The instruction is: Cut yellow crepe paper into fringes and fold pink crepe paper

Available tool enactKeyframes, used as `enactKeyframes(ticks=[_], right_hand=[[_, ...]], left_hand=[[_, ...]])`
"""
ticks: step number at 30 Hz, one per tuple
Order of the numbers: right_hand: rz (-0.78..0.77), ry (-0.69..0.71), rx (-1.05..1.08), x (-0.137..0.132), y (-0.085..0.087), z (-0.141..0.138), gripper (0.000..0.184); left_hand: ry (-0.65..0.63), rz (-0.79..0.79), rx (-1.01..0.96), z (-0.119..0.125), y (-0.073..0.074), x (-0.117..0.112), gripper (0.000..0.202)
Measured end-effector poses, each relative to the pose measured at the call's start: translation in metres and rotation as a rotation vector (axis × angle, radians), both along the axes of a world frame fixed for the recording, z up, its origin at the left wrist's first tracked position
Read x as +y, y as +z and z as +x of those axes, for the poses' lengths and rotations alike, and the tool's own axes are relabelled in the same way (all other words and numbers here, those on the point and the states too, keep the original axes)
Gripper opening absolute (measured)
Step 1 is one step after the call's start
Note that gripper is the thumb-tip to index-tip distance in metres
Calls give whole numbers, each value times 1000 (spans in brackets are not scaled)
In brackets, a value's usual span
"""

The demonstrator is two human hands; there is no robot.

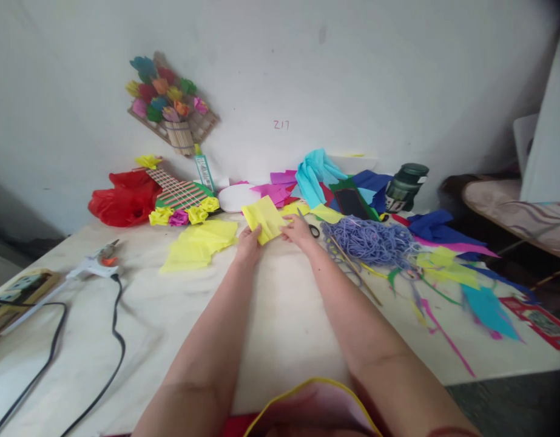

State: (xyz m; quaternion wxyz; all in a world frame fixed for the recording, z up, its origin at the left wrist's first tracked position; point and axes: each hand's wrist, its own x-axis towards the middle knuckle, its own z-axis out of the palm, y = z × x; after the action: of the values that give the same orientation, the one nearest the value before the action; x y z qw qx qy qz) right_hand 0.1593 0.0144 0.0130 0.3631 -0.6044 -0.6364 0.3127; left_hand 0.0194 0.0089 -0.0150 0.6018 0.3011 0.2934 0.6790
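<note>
A piece of yellow crepe paper [263, 217] is held up between both hands over the middle of the table. My left hand [249, 244] grips its lower left edge, thumb on top. At its right edge, my right hand [296, 232] pinches the paper between the fingertips. Scissors [313, 230] lie just past my right hand, partly hidden by it. More yellow crepe paper [200, 243] is spread flat on the table to the left of my left hand.
A hot glue gun [95, 265] with a black cord lies at left. Purple yarn [371, 240], a wooden stick [356, 270] and coloured paper scraps cover the right side. A dark green jar [407, 187], red crepe paper [125, 199] and a striped craft with paper flowers [182, 194] stand along the wall.
</note>
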Motion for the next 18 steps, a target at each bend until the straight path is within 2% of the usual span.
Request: enactKeyframes(ticks=[3, 6, 9, 11, 18], right_hand=[[162, -172, -447, -1, 10, 18, 27], [85, -260, -675, -4, 17, 31, 26], [-50, -264, -768, -4, 19, 35, 26], [-84, -252, -796, -3, 18, 36, 27], [-48, -199, -834, -5, 18, 34, 27]], left_hand=[[15, -18, 20, -2, 1, 1, 13], [5, -4, 39, -3, 0, 1, 13], [3, 16, 58, -6, -2, 2, 16], [13, 19, 67, -8, -3, 3, 17], [10, 33, 66, -12, -5, 6, 21]])
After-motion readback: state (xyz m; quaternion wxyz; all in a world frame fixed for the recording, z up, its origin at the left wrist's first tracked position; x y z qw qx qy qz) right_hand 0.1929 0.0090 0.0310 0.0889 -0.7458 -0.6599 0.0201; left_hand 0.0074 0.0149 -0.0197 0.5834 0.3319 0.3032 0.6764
